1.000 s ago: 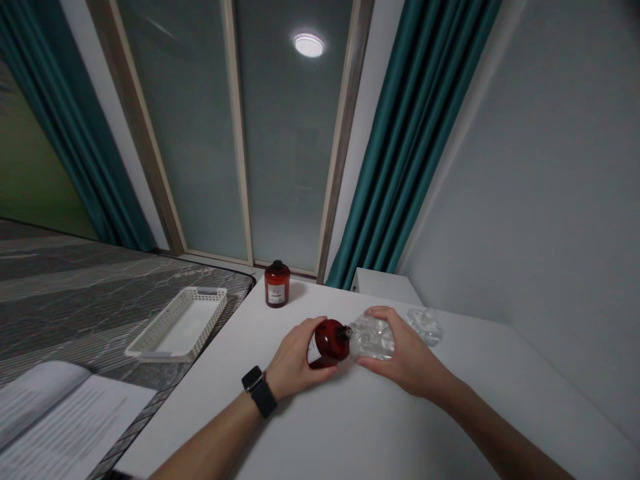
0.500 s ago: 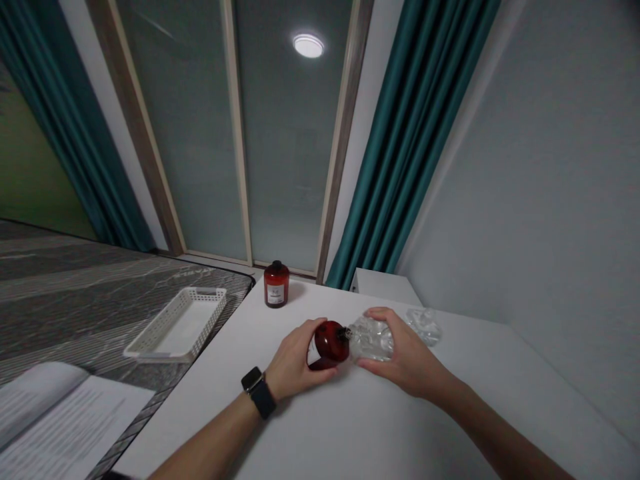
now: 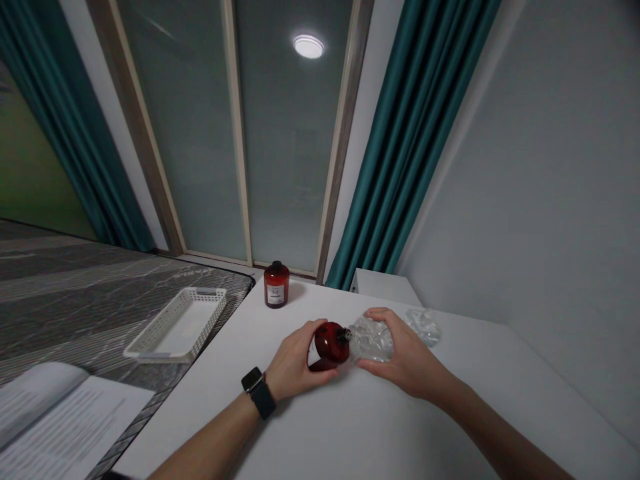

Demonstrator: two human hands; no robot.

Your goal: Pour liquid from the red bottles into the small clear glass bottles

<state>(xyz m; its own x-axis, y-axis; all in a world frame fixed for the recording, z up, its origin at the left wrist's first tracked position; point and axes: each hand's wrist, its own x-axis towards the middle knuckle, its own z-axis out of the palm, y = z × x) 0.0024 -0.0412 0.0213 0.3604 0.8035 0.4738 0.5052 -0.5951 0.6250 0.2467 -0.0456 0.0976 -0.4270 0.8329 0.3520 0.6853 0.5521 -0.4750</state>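
My left hand (image 3: 295,363), with a dark watch on the wrist, is closed round a reddish-brown bottle (image 3: 333,345). This bottle is tilted over so that its black neck points right, and part of a white label shows by my fingers. Its neck meets the left end of a crumpled clear plastic bottle (image 3: 371,339); whether the neck is inside it I cannot tell. My right hand (image 3: 407,357) grips the clear bottle between thumb and fingers. Just beyond, more crumpled clear plastic (image 3: 425,325) lies on the white table (image 3: 360,427).
A second reddish-brown bottle (image 3: 277,285) with a black cap stands upright at the table's far left corner. Left of the table, a white basket (image 3: 173,327) and an open book (image 3: 75,420) rest on a grey patterned surface. A white box-like cabinet (image 3: 387,285) stands behind.
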